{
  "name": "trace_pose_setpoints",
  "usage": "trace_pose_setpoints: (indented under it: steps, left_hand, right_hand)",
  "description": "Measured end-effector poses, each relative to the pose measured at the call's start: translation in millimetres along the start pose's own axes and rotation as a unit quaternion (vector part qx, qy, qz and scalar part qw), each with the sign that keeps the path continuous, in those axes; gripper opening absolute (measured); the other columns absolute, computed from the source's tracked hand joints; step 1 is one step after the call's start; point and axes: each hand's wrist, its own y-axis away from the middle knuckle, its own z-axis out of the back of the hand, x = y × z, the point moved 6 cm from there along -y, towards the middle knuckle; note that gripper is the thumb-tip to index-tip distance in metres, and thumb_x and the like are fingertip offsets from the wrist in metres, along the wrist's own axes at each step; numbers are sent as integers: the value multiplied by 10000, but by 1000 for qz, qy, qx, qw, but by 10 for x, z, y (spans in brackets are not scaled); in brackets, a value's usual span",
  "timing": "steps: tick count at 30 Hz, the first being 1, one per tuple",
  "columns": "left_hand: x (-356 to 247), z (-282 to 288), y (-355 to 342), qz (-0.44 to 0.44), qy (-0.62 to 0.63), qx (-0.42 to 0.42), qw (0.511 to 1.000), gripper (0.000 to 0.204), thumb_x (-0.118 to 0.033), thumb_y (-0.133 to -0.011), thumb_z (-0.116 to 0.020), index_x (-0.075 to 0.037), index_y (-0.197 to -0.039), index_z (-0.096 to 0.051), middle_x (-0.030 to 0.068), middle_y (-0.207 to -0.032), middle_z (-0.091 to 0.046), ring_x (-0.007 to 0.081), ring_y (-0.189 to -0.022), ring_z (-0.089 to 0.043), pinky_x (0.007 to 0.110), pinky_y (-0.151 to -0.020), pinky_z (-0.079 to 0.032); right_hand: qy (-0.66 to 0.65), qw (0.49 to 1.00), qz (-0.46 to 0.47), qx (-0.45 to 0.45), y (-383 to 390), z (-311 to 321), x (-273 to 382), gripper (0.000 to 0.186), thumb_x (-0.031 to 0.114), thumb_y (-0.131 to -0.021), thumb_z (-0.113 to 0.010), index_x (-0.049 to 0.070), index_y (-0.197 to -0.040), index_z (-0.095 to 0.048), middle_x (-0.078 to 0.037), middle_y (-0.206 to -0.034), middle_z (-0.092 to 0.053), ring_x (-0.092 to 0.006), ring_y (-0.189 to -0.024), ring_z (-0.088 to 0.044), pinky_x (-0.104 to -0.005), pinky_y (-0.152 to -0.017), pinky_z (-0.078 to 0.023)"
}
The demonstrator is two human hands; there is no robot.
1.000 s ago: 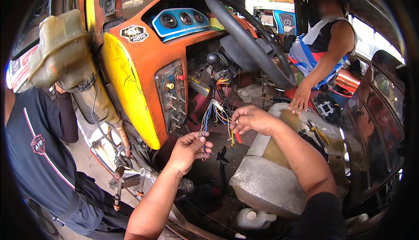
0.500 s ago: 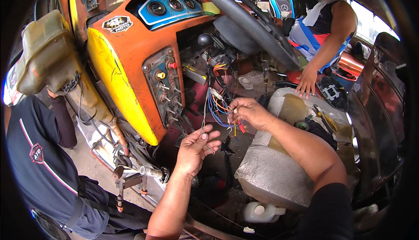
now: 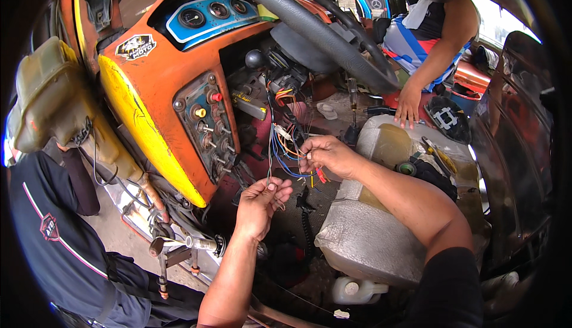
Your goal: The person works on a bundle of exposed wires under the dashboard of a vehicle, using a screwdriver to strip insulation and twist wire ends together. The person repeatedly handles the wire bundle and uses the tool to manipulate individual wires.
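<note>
A bundle of coloured wires [image 3: 280,142], blue, orange and white among them, hangs from below the steering column. Between thumb and fingers, my left hand [image 3: 262,201] pinches thin grey wires [image 3: 270,164] that run down from the bundle. Higher and to the right, my right hand [image 3: 329,156] is closed on wires of the same bundle; its fingertips hide exactly which ones. Red connectors [image 3: 322,175] and a yellow wire end dangle just beneath my right fingers. A white connector [image 3: 281,131] sits among the wires above both hands.
The orange dashboard [image 3: 170,78] with its switch panel [image 3: 205,126] stands left, the steering wheel [image 3: 316,27] above. A silver padded seat [image 3: 363,232] lies right, tools on it, another person's hand [image 3: 408,106] resting there. A second person [image 3: 65,227] stands left. A plastic jug [image 3: 354,290] is below.
The whole view has shifted, so the dashboard and wheel appear further left. My left fingers have curled in more around the grey wires. My right hand keeps its hold on the bundle.
</note>
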Motion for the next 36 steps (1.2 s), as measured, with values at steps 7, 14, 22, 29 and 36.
trace_pose_setpoints:
  steps: [7, 14, 22, 29, 36]
  left_hand:
    - [-286, -418, -146, -25, -150, -22, 988, 92, -185, -1104, -629, -98, -1109, -659, 14, -950, -708, 114, -769, -622, 252, -682, -430]
    - [-350, -379, 6, 1, -45, -80, 996, 160, -281, -1137, -610, -126, -1107, -638, -48, -752, -540, 76, -608, -431, 272, -573, -441]
    - [-599, -325, 194, 13, -156, 13, 988, 207, -329, -1104, -682, -125, -1084, -660, -104, -679, -429, 39, -545, -349, 245, -509, -317]
    - [-561, -450, 287, 31, -47, -16, 998, 72, -218, -1061, -734, -150, -1079, -721, -104, -755, -580, 28, -585, -419, 228, -538, -346]
    - [-571, -509, 308, 26, 18, -3, 1000, 47, -180, -1073, -697, -152, -1036, -703, -88, -791, -612, 32, -599, -425, 218, -539, -366]
  right_hand:
    - [10, 999, 14, 32, 103, -1, 92, 181, 63, -1050, -593, -28, -1183, -675, -110, -1039, -751, -211, -965, -763, -355, -881, -628]
    - [-12, 999, 29, 15, 168, 139, 169, 182, 79, -1043, -643, -39, -1168, -699, -113, -1024, -770, -196, -948, -762, -343, -877, -627]
    - [23, 997, -12, 71, 273, -255, 443, 268, 140, -1046, -701, -58, -1224, -729, -95, -1015, -779, -169, -924, -753, -319, -853, -618]
    - [49, 994, -50, 89, 325, -562, 531, 263, 137, -1089, -658, -39, -1281, -697, -120, -1061, -798, -185, -900, -778, -329, -847, -630]
    - [110, 986, -15, 122, 284, -569, 629, 224, 128, -1097, -635, -31, -1246, -686, -98, -1030, -792, -163, -895, -749, -329, -852, -616]
